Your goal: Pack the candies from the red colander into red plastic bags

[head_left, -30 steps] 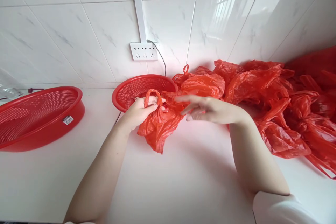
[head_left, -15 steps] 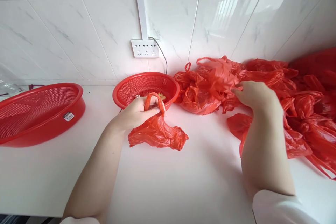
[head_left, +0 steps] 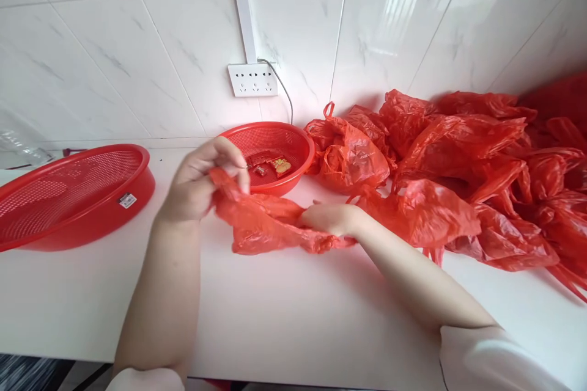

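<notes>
My left hand [head_left: 202, 177] is closed on one end of a crumpled red plastic bag [head_left: 266, 235], lifted just above the white tabletop. My right hand [head_left: 328, 219] is at the other side of that bag, its fingers hidden in the folds, so I cannot tell how they are bent. Just behind both hands sits a round red plastic colander [head_left: 293, 182]. In it lie a few small red packets and a gold-and-red packet [head_left: 280, 165]. Beyond my right wrist, another red plastic bag [head_left: 417, 214] lies loosely by the pile.
Several red plastic bags [head_left: 486, 140] are heaped along the right side against the tiled wall. A larger red basket [head_left: 114, 208] with a white label stands at the left, near a clear plastic bottle [head_left: 21, 143]. A wall socket [head_left: 253, 80] with a grey cable is behind the colander.
My right hand has come from the heap at the right to the bag in my left hand. My left hand has shifted left and turned, and the bag is stretched out sideways.
</notes>
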`<state>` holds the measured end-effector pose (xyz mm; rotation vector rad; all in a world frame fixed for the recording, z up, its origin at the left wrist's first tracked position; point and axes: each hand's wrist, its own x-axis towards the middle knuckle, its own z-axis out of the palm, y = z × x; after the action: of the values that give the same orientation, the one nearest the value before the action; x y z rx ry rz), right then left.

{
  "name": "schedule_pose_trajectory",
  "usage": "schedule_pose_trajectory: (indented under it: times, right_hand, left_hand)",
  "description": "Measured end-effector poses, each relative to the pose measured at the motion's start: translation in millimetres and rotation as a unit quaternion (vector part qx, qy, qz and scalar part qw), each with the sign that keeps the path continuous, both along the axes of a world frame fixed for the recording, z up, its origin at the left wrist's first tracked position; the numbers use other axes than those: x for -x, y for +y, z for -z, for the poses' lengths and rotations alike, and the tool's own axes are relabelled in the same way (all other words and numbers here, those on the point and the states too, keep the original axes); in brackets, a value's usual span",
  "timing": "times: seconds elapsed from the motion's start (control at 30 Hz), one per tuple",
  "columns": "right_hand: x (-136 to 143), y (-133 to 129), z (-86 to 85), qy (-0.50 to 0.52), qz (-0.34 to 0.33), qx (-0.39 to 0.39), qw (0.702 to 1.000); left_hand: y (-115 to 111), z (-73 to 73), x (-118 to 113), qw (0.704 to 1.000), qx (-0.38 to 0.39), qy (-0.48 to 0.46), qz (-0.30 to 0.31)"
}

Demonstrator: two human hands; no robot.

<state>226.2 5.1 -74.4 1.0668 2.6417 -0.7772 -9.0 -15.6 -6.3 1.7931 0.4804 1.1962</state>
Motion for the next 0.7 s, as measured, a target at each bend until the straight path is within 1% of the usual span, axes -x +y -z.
schedule_pose_trajectory:
  times: [0.03,0.07,0.1,0.13,0.17,0.2,0.23,0.27,0.3,0.33,0.37,0.4,0.43,0.5,0.53,0.57,0.6,0.63,0.67,0.7]
  right_hand:
    - [-1.1,-0.6,0.3,-0.030,0.021,-0.049,0.998]
    - [-2.7,-1.6,-0.9,-0.048,0.035,-0.084,0.995]
    - [-4.2,-3.0,-3.2,-0.061,0.041,-0.105,0.992]
    - [-5.4,-4.6,-6.0,-0.071,0.049,-0.120,0.989]
    - [-5.9,-6.3,-8.6,-0.079,0.051,-0.126,0.987]
    - [-5.8,-8.0,-10.8,-0.083,0.050,-0.131,0.987]
    - [-5.2,-9.7,-12.4,-0.083,0.047,-0.137,0.986]
    - [-4.2,-11.4,-13.5,-0.078,0.044,-0.147,0.985]
    - [-3.0,-13.2,-14.1,-0.068,0.040,-0.158,0.984]
    - [-1.8,-15.0,-14.6,-0.059,0.035,-0.165,0.984]
    - [-0.9,-16.9,-15.1,-0.052,0.027,-0.168,0.984]
    - [-0.4,-18.8,-15.7,-0.046,0.019,-0.167,0.985]
    - [-0.2,-20.5,-16.6,-0.038,0.013,-0.162,0.986]
    - [-0.6,-22.8,-18.7,-0.014,0.008,-0.144,0.989]
    - [-0.9,-23.0,-19.4,-0.001,0.006,-0.135,0.991]
    - [-1.0,-22.5,-19.5,0.012,0.003,-0.126,0.992]
    - [-0.9,-21.0,-18.9,0.023,0.000,-0.119,0.993]
    - [-0.8,-18.6,-17.3,0.031,-0.006,-0.113,0.993]
    - [-0.9,-15.1,-14.9,0.033,-0.010,-0.112,0.993]
    - [-1.4,-10.5,-11.6,0.029,-0.011,-0.113,0.993]
  left_hand:
    - [-2.0,-5.7,14.0,1.000,-0.009,0.009,0.018]
    - [-4.6,-12.3,28.7,0.996,-0.020,0.064,0.060]
    - [-7.6,-19.4,42.5,0.980,-0.037,0.163,0.111]
    - [-11.3,-26.8,54.3,0.949,-0.057,0.272,0.150]
    - [-15.7,-33.9,62.4,0.928,-0.085,0.321,0.168]
    - [-21.0,-40.3,65.8,0.924,-0.096,0.328,0.169]
    - [-27.2,-45.5,63.9,0.922,-0.098,0.335,0.166]
    - [-34.4,-49.1,56.5,0.924,-0.097,0.338,0.152]
    - [-42.4,-50.6,44.2,0.918,-0.091,0.362,0.135]
    - [-50.7,-49.9,28.2,0.915,-0.083,0.385,0.085]
    - [-58.6,-46.7,9.7,0.906,-0.073,0.417,0.027]
    - [-65.5,-41.2,-9.6,0.890,-0.079,0.449,-0.022]
    - [-70.5,-33.5,-28.4,0.862,-0.077,0.498,-0.060]
    - [-73.2,-13.5,-59.8,0.785,-0.073,0.610,-0.075]
    - [-70.7,-2.0,-71.3,0.739,-0.051,0.669,-0.070]
    - [-66.0,9.9,-79.6,0.689,-0.026,0.722,-0.062]
    - [-59.8,21.7,-84.8,0.659,-0.012,0.749,-0.069]
    - [-52.9,32.9,-86.9,0.659,-0.006,0.747,-0.090]
    - [-45.9,43.4,-86.1,0.670,-0.002,0.735,-0.106]
    - [-39.7,52.8,-82.6,0.683,0.022,0.718,-0.131]
